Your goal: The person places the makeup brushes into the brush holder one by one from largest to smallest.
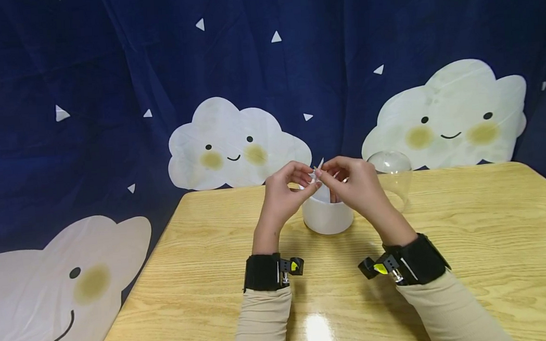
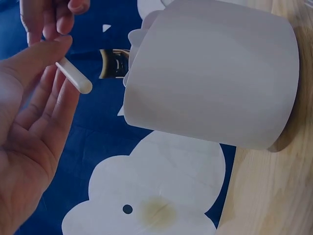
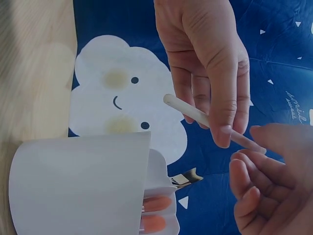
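Observation:
My left hand (image 1: pixel 283 188) pinches a slim white stick (image 2: pixel 76 77) between thumb and fingers, and its rounded end sticks out of the grip. At the stick's other end, the curled fingertips and thumb of my right hand (image 3: pixel 274 176) close around it. Both hands meet over a white round holder (image 1: pixel 328 219) standing on the table. Past its wavy inner edge, two peach-coloured rounded tips (image 3: pixel 155 223) with silvery bands show in the right wrist view. A shiny gold piece with a notched end (image 3: pixel 188 178) pokes out beside them.
Behind my right hand a clear dome (image 1: pixel 397 176) stands on the wooden table (image 1: pixel 204 279). At the table's far edge hangs a dark blue curtain (image 1: pixel 247 62) with white clouds and small triangles.

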Available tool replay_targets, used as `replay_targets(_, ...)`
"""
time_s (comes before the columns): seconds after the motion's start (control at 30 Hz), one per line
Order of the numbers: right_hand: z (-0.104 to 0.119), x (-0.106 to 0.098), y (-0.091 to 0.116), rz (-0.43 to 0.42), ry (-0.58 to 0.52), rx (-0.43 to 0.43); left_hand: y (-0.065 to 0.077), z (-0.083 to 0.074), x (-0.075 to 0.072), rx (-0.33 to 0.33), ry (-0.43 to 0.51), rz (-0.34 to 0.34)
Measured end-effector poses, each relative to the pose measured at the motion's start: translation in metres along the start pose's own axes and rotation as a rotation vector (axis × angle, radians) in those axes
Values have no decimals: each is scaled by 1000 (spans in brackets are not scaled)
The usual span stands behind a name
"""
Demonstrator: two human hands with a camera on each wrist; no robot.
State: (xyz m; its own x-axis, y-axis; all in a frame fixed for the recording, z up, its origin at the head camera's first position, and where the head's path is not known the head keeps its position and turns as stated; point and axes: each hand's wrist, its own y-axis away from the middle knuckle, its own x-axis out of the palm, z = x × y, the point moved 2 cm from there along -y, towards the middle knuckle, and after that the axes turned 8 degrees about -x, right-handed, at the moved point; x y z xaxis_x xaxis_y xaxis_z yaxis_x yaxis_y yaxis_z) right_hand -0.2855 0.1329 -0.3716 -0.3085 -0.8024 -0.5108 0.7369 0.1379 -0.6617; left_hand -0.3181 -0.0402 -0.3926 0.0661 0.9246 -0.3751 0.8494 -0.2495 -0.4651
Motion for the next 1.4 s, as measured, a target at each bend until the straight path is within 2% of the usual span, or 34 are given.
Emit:
replay_targets(0.13, 0, -1, 0, -41, -6, 1, 0, -1, 0, 15, 26, 15)
replay_targets(0.43, 3, -5, 0, -55, -85, 17, 0, -3, 0, 54, 45, 36)
replay_targets(0.6, 4, -8, -1, -99, -49, -3, 0, -2, -3, 36, 30, 23)
replay_targets(0.7, 4, -10, -1, -131, -2, -14, -1, 2, -5, -15, -31, -8)
replay_targets(0.8, 3, -11, -1, -149, 33, -12, -1, 7, -6, -74, -177, -18)
replay_targets(0.9, 2, -11, 0, -153, 56, -7, -1, 11, -5, -119, -340, 14)
replay_targets(0.97, 1, -10, 0, -153, 66, -7, -1, 12, -4, -134, -413, 48)
replay_targets(1.1, 0, -10, 0, -152, 86, -10, 0, 14, -3, -143, -450, 102)
replay_targets(1.4, 0, -11, 0, -135, 127, -13, 1, 12, -3, -113, -464, 136)
